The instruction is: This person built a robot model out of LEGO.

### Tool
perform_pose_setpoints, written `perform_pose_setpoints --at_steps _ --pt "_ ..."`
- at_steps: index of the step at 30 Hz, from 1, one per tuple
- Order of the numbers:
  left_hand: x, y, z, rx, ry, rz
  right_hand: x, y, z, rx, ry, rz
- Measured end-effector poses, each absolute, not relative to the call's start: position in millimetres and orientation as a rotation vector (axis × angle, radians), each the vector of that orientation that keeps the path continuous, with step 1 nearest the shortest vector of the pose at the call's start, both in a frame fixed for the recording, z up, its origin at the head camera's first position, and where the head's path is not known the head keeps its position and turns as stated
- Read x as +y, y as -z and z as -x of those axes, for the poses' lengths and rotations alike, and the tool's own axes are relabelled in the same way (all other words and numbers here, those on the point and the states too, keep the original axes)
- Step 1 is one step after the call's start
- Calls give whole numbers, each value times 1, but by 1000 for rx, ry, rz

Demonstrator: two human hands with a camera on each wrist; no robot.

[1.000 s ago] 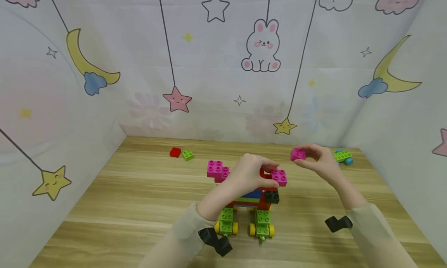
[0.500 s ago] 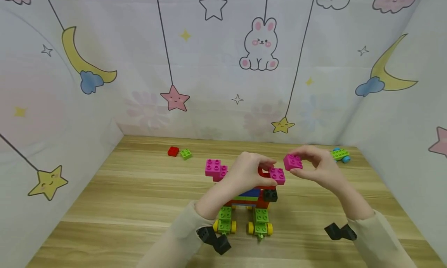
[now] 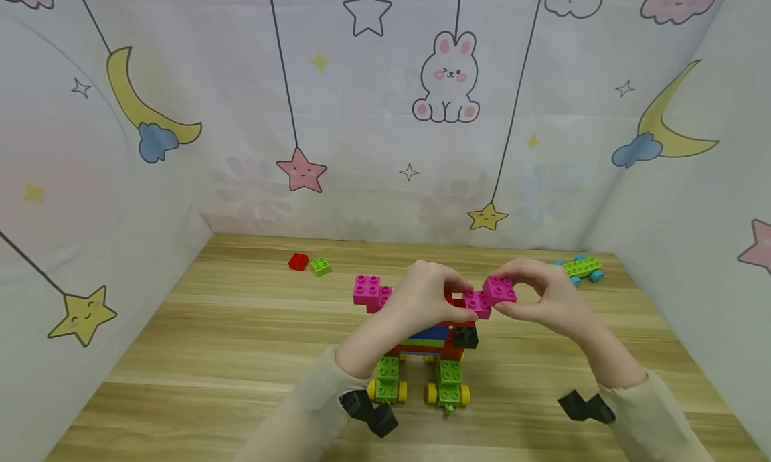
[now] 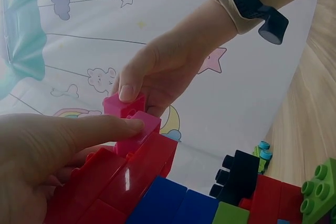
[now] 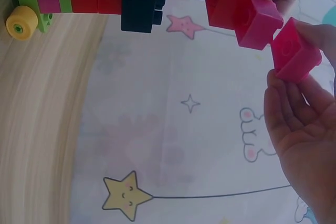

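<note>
A figure of toy building blocks stands on the table on green legs [image 3: 387, 375] with yellow wheels, its body of red, green and blue bricks [image 3: 434, 333]. My left hand [image 3: 418, 301] reaches across its top and pinches a magenta brick [image 3: 478, 305] at the right end. Between thumb and fingers, my right hand [image 3: 557, 301] grips another magenta brick [image 3: 500, 290]. This second brick sits at the outer edge of the first, slightly higher; in the right wrist view the held brick [image 5: 295, 56] looks tilted. Whether the studs are joined is unclear.
More magenta bricks [image 3: 367, 289] form the figure's left end, and a black brick [image 3: 465, 337] juts from its right side. At the back lie a red brick [image 3: 298, 262], a green brick [image 3: 320, 266] and a green wheeled base [image 3: 581, 268]. Patterned cloth [image 3: 385, 114] surrounds the table.
My right hand has brought its magenta brick leftward and slightly down to the brick at the figure's right end. The left hand keeps its hold there.
</note>
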State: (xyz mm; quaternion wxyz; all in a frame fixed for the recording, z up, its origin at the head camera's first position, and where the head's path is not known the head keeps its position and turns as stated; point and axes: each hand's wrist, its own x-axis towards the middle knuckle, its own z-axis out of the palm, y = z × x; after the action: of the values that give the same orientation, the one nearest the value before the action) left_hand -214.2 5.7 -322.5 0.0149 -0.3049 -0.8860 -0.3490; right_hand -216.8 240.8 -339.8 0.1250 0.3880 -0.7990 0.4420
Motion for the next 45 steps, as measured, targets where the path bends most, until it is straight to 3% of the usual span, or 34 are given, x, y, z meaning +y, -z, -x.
perform_pose_setpoints --at_steps 45 --pt "7 325 214 -2731 1111 948 235 335 218 -2390 -1043 -1161"
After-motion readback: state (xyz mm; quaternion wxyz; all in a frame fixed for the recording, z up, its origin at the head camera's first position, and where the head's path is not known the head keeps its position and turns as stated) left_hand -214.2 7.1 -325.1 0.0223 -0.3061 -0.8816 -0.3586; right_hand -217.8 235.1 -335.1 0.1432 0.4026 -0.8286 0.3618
